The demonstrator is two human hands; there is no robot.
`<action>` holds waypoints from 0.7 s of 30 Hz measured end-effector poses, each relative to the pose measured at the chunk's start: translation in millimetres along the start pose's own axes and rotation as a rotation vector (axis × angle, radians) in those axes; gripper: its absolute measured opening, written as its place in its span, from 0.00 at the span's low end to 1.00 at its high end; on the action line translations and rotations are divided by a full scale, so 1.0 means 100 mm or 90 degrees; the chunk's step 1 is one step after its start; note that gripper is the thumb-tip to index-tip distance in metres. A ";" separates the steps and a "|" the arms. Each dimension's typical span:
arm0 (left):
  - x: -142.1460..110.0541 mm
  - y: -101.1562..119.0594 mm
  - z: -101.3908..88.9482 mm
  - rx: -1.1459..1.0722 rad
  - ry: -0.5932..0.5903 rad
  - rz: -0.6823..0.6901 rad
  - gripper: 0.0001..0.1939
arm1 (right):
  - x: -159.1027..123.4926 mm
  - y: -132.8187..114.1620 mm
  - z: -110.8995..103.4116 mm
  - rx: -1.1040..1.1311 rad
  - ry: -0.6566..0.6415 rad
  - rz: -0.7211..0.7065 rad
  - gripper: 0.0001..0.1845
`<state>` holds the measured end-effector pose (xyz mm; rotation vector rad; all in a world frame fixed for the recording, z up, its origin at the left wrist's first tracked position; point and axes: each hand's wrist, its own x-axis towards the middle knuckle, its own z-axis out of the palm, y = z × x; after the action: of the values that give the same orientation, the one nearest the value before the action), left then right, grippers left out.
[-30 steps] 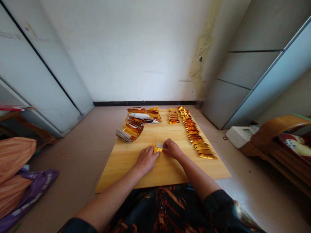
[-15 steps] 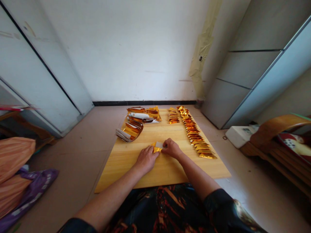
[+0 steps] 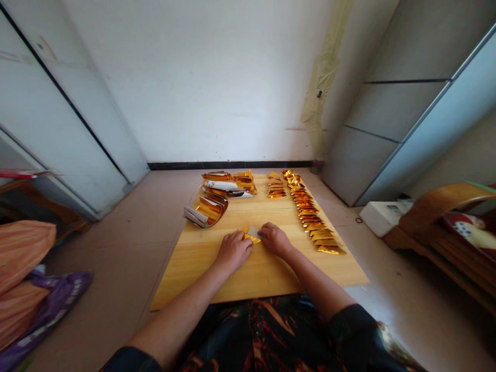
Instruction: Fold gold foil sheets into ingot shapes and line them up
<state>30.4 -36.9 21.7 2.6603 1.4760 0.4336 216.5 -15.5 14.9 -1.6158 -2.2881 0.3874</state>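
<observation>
A small piece of gold foil paper [image 3: 253, 233], with a pale grey backing showing, lies between my hands at the middle of the wooden board. My left hand [image 3: 234, 249] grips its left side, fingers bent and pressed together. On the right, my right hand [image 3: 274, 238] pinches the paper's other edge with thumb and fingertips. Parts of the paper are hidden under the fingers. Along the board's right side runs a long overlapping row of folded gold foil pieces [image 3: 310, 214]. A shorter row of folded pieces [image 3: 276, 186] lies to the left of its far end.
Curled stacks of gold foil sheets [image 3: 209, 209] lie at the board's far left, with a white roll [image 3: 220, 185] behind them. The wooden board [image 3: 186, 279] ends near my lap. A white box [image 3: 382, 217] and a wooden seat [image 3: 434, 232] stand to the right; bags [image 3: 42, 310] lie left.
My fingers have shifted slightly on the foil paper, and its visible gold part has changed shape a little. Both hands stay at the same spot.
</observation>
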 end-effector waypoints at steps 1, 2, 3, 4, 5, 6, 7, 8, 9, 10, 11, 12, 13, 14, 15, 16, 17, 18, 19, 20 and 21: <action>0.02 -0.02 0.02 -0.017 0.010 -0.006 0.07 | -0.03 -0.02 0.00 -0.020 0.000 -0.026 0.13; 0.04 -0.05 0.04 -0.035 0.021 -0.014 0.06 | -0.06 -0.04 0.00 -0.040 -0.002 -0.047 0.13; 0.05 -0.08 0.07 -0.053 0.031 -0.023 0.06 | -0.09 -0.06 0.00 -0.057 -0.006 -0.064 0.12; 0.06 -0.10 0.11 -0.065 0.043 -0.034 0.05 | -0.12 -0.09 0.01 -0.071 -0.009 -0.077 0.12; 0.07 -0.12 0.14 -0.075 0.056 -0.050 0.04 | -0.15 -0.12 0.01 -0.082 -0.009 -0.085 0.11; 0.08 -0.14 0.16 -0.084 0.063 -0.063 0.03 | -0.18 -0.14 0.01 -0.091 -0.008 -0.092 0.11; 0.09 -0.16 0.18 -0.093 0.067 -0.073 0.03 | -0.20 -0.17 0.02 -0.095 -0.006 -0.097 0.10; 0.10 -0.17 0.19 -0.104 0.066 -0.080 0.03 | -0.23 -0.19 0.02 -0.095 -0.004 -0.103 0.10; 0.10 -0.19 0.20 -0.117 0.060 -0.080 0.03 | -0.25 -0.21 0.03 -0.092 -0.002 -0.110 0.09; 0.11 -0.21 0.19 -0.132 0.048 -0.076 0.04 | -0.27 -0.22 0.04 -0.085 -0.001 -0.118 0.09; 0.12 -0.24 0.18 -0.148 0.030 -0.068 0.04 | -0.28 -0.22 0.05 -0.074 -0.003 -0.128 0.09; 0.13 -0.27 0.17 -0.165 0.007 -0.056 0.04 | -0.29 -0.21 0.06 -0.060 -0.006 -0.140 0.08; 0.14 -0.31 0.15 -0.181 -0.017 -0.041 0.04 | -0.29 -0.19 0.07 -0.044 -0.007 -0.154 0.08; 0.15 -0.34 0.14 -0.193 -0.038 -0.026 0.03 | -0.29 -0.15 0.08 -0.025 -0.004 -0.168 0.09; 0.17 -0.38 0.13 -0.204 -0.051 -0.013 0.03 | -0.28 -0.11 0.08 -0.004 0.000 -0.182 0.10; 0.18 -0.41 0.13 -0.212 -0.061 -0.002 0.03 | -0.26 -0.06 0.08 0.017 0.010 -0.192 0.12; 0.18 -0.44 0.13 -0.218 -0.068 0.007 0.03 | -0.25 0.00 0.09 0.038 0.022 -0.199 0.15; 0.19 -0.47 0.13 -0.223 -0.073 0.013 0.03 | -0.23 0.05 0.09 0.053 0.027 -0.205 0.16; 0.19 -0.48 0.14 -0.226 -0.075 0.016 0.03 | -0.21 0.10 0.08 0.063 0.030 -0.210 0.17; 0.19 -0.49 0.14 -0.227 -0.076 0.018 0.03 | -0.19 0.13 0.08 0.069 0.031 -0.215 0.17; 0.19 -0.49 0.15 -0.228 -0.074 0.018 0.03 | -0.18 0.16 0.08 0.071 0.032 -0.218 0.16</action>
<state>4.1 6.8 1.8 2.3824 1.1994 0.4843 232.6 -27.6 -0.8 -1.1385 -2.3977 0.3760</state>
